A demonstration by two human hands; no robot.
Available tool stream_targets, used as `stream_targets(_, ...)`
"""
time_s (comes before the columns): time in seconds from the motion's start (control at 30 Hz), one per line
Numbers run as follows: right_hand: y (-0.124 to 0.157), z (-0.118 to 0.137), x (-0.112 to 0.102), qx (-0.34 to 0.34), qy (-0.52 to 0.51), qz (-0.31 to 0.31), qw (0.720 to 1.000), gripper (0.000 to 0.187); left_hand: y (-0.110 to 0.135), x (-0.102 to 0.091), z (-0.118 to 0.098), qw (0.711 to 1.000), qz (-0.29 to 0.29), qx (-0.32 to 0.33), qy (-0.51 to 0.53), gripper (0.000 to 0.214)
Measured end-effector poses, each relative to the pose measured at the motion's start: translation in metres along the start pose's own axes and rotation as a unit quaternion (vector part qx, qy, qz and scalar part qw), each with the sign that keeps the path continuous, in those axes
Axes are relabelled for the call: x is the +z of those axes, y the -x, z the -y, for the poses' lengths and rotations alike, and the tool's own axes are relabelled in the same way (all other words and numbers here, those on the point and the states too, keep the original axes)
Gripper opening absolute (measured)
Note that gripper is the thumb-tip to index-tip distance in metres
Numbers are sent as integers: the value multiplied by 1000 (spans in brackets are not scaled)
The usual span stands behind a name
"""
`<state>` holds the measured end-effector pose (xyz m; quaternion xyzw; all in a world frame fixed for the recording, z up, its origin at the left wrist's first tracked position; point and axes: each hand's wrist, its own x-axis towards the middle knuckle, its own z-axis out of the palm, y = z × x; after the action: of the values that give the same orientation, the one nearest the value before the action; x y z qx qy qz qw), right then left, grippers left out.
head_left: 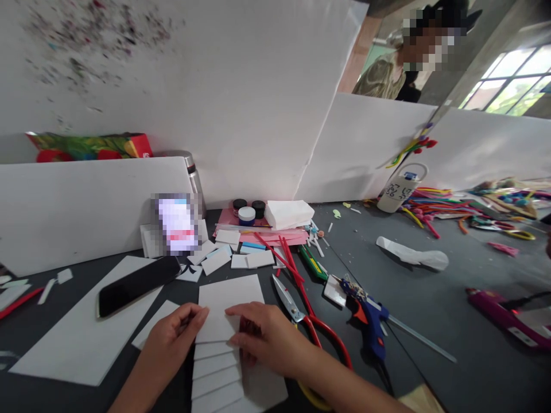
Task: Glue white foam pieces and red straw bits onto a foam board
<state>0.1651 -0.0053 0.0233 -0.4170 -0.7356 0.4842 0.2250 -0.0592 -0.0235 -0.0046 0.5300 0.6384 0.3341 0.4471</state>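
Observation:
A white rectangular board (232, 287) lies at the table's near middle, with several overlapping white strips (217, 373) layered like shingles on its lower part. My left hand (172, 335) is at the board's left edge, thumb and fingertips pressed together; whatever is between them is hidden. From the right, my right hand (269, 335) reaches over the board, index finger and thumb apart, the tips at the board near the uppermost strip. Its other fingers curl underneath, partly hidden. Red-handled scissors (290, 298) lie just beyond my right hand.
A blue glue gun (368, 321) with a clear glue stick lies to the right, a purple glue gun (508, 315) farther off. A dark phone (138, 287) rests on white sheet (81, 327). Behind are jars (247, 215), a green cutter (312, 263) and a lit phone (176, 223). A person stands beyond the partition.

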Motion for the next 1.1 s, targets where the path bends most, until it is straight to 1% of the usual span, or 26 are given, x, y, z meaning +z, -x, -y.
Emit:
stream_targets(0.23, 0, 2, 0, 1, 1, -7, 1000, 41, 0, 0, 1, 1000, 0, 3, -14, 42)
stream_targets(0.37, 1, 2, 1, 5, -5, -8, 1000, 40, 0, 1, -2, 1000, 0, 2, -12, 40)
stream_targets(0.47, 2, 1, 2, 7, -21, 0, 1000, 40, 1, 1, -5, 1000, -10, 6, 6, 41)
stream_targets(0.57, 2, -4, 4, 23, -55, 5, 998, 40, 3, 1, -8, 999, -15, 5, 50, 43)
stream_targets(0.67, 0, -7, 5, 43, -94, -2, 995, 38, 5, -1, -11, 994, -58, 11, 93, 43)
stream_targets(0.77, -2, -5, 4, 57, -132, -18, 989, 36, 8, -6, -15, 988, -107, 31, 105, 41)
stream_targets(0.9, -2, -1, 1, 75, -143, -40, 986, 38, 10, -13, -14, 987, -129, 50, 84, 38)
stream_targets(0.97, -3, -1, 0, 77, -157, -64, 983, 39, 11, -15, -14, 989, -125, 38, 72, 40)
stream_targets(1.0, -4, -1, -1, 75, -165, -79, 980, 39, 11, -16, -16, 990, -114, 30, 73, 42)
stream_targets(1.1, -5, -1, -1, 68, -174, -115, 976, 39, 14, -16, -23, 991, -46, -8, 125, 48)
